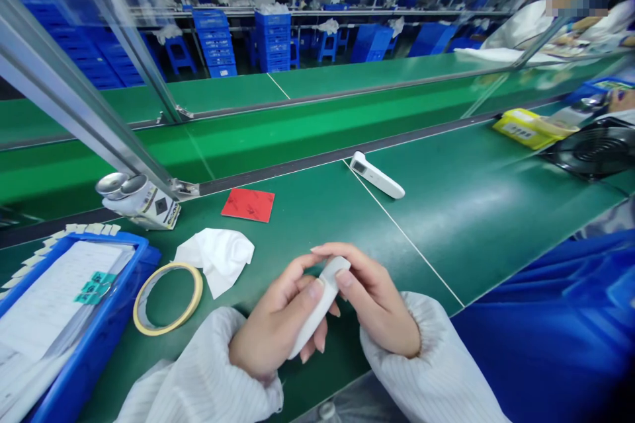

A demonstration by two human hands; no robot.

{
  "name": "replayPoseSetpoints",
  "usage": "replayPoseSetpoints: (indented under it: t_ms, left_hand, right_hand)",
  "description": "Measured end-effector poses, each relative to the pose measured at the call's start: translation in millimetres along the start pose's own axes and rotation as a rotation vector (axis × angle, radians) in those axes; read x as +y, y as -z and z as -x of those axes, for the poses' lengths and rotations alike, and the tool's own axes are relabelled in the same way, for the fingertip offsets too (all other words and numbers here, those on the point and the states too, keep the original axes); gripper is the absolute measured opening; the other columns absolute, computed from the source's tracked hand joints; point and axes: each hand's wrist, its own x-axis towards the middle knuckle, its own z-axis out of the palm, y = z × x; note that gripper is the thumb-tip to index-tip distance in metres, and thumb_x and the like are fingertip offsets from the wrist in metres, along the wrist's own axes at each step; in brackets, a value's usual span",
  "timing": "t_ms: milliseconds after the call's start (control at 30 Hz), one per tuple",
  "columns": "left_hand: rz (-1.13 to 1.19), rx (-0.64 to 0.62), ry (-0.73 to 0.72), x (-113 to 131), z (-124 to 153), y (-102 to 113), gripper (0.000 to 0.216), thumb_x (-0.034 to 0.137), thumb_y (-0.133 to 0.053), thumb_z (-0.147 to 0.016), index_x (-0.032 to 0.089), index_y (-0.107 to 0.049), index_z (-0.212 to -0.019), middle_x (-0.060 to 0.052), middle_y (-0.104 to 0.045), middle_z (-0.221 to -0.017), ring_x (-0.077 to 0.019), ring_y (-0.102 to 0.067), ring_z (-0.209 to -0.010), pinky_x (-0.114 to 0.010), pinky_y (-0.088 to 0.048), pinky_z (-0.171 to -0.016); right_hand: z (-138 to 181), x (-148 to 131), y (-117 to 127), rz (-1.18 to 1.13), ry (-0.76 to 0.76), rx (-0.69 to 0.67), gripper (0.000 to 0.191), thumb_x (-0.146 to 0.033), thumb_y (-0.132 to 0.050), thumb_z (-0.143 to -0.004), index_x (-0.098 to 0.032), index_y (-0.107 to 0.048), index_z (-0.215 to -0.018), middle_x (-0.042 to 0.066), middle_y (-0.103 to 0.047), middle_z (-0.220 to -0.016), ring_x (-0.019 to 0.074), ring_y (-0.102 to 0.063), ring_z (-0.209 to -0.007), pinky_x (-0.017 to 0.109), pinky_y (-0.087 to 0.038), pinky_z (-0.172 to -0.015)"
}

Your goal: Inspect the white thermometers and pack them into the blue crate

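A slim white handheld thermometer (pixel 317 310) is held above the green bench, tilted with its top end away from me. My left hand (pixel 275 317) wraps round its body, thumb along the upper face. My right hand (pixel 374 297) grips the top end between thumb and fingers. Farther off on the bench lies a second white thermometer (pixel 380 175) with a small dark display. A crumpled white cloth (pixel 221 254), a roll of masking tape (pixel 199 284) and a red card (pixel 248 205) lie to the left of my hands.
On the left stand a blue tray (pixel 143 252) of papers and a white bottle-like container (pixel 149 205) with metal tops. A yellow bin (pixel 520 127) and a black fan (pixel 590 149) are at the right. A metal post (pixel 74 86) rises at the left; a person works at far right.
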Motion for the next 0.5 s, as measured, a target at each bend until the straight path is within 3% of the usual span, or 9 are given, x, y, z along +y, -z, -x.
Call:
replayPoseSetpoints:
  t_ms: [200, 500]
  left_hand:
    - [0.281, -0.019, 0.057, 3, -2, 1, 0.055, 0.041, -0.059, -0.09, 0.022, -0.045, -0.139, -0.002, -0.059, -0.076, -0.0043, -0.046, -0.042, -0.013, -0.032, -0.034]
    - [0.161, 0.056, 0.067, 4, -1, 4, 0.053, 0.042, -0.062, -0.088, 0.016, -0.054, -0.134, 0.005, -0.046, -0.052, -0.0044, -0.04, -0.039, -0.012, -0.03, -0.034]
  right_hand:
    - [-2, 9, -2, -0.286, -0.096, -0.101, 0.035, -0.038, -0.057, -0.092, -0.026, -0.052, -0.125, -0.002, -0.053, -0.075, 0.0101, -0.052, -0.06, 0.023, -0.044, -0.053]
    - [0, 14, -7, -0.31, -0.104, -0.093, 0.024, -0.03, -0.056, -0.093, -0.03, -0.051, -0.117, -0.002, -0.05, -0.081, 0.0093, -0.046, -0.066, 0.021, -0.042, -0.06]
